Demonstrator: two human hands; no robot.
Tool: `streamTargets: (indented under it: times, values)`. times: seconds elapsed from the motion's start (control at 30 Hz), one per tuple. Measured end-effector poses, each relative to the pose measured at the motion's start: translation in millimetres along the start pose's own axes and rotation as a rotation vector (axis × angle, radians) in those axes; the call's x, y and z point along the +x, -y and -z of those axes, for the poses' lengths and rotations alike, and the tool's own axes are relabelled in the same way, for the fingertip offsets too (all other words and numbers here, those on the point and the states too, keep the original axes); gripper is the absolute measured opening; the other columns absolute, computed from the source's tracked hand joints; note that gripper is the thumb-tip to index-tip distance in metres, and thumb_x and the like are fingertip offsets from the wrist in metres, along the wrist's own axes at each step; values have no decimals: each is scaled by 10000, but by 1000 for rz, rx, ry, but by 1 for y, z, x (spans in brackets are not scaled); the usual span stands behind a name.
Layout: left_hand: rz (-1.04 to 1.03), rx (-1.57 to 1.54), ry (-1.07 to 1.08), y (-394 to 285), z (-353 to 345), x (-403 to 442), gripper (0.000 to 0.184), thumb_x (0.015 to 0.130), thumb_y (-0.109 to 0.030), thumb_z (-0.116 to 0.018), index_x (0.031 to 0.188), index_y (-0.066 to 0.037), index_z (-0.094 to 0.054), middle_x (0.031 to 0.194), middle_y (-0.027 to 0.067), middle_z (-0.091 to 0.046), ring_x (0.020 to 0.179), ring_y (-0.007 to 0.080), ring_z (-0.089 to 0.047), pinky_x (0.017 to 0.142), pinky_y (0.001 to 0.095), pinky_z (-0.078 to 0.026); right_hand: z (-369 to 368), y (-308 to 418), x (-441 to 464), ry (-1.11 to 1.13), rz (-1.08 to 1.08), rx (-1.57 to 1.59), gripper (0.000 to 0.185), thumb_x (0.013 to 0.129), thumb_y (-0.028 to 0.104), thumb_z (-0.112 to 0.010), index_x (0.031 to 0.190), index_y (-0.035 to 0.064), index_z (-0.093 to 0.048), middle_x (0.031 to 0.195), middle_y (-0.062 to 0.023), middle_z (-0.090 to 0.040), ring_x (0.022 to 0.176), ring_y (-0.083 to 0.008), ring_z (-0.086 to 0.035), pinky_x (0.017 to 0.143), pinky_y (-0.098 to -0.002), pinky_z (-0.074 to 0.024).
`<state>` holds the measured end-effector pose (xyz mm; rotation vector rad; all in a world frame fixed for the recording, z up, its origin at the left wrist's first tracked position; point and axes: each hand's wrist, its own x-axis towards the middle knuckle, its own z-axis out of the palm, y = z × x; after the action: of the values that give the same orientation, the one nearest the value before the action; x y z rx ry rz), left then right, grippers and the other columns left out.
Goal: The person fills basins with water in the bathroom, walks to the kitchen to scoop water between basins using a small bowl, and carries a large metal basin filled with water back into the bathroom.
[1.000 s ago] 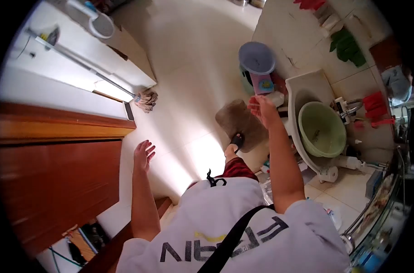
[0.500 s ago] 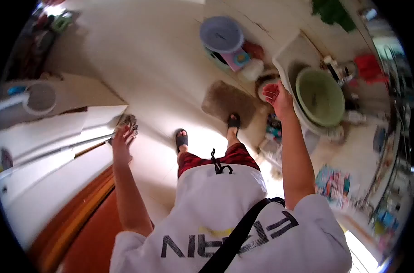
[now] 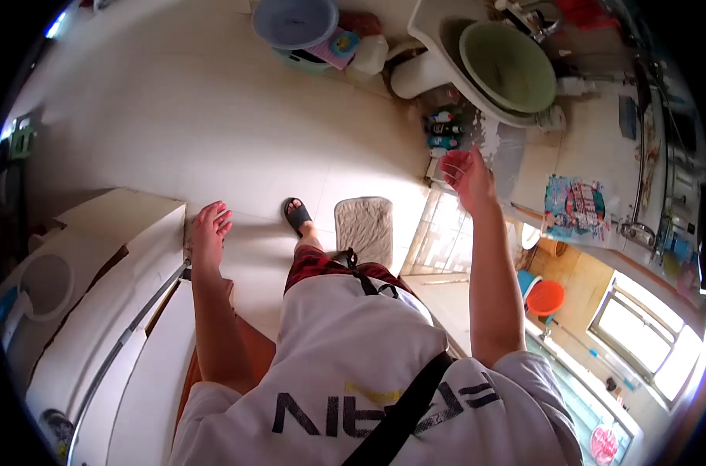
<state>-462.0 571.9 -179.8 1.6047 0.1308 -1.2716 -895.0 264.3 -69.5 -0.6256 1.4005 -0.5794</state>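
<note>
**Left hand point(image 3: 208, 231) and right hand point(image 3: 468, 180) held well apart above a pale floor point(image 3: 205, 116)**

The floor stretches wide ahead of the person, bounded on the left by the edge of a white ledge point(image 3: 120, 213) and on the right by the curved rim of a white washbasin point(image 3: 430, 31). A light-blue basin point(image 3: 294, 22) stands at the far side, with a broad passage between it and the ledge. A grey mat point(image 3: 364, 231) lies just right of one sandalled foot point(image 3: 297, 216).

Both forearms reach forward. The left hand shows near the ledge's corner, its fingers slightly spread and gently bent. The right hand is raised farther forward, its fingers loosely curled, thumb apart from them. Nearest it in view, just beyond the fingertips, several bottles point(image 3: 444, 130) sit beside the washbasin. A green basin point(image 3: 508, 66) rests in the washbasin, farther from that hand.
</note>
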Motion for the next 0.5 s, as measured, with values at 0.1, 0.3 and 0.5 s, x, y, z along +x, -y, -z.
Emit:
streamTargets:
  times: [0.1,0.3,0.5]
  values:
    - [18,44,44,-1,-6,9,330,940,-306,-556,1171,-70,-561,1145,56,-593,1034,182,-584,853,325,-448,8,-8,-21,-61,-4,4,507,1015,466,-330,1006,39,-604,921,-101,-671,842,-212,-640,758,-340,-486]
    - [-27,151,153,-18,-38,32,306,934,-316,-588,1121,-74,-591,1123,50,-616,1009,184,-601,832,320,-458,65,-48,-58,-192,-14,58,502,1018,457,-325,1023,39,-603,966,-103,-662,887,-207,-633,776,-331,-474]
    - [-79,185,236,-36,-75,17,302,935,-316,-587,1117,-75,-591,1123,56,-615,1010,188,-607,834,322,-458,87,-63,-76,-233,-29,-2,467,1016,441,-362,1024,46,-610,949,-85,-665,873,-190,-644,739,-310,-482]
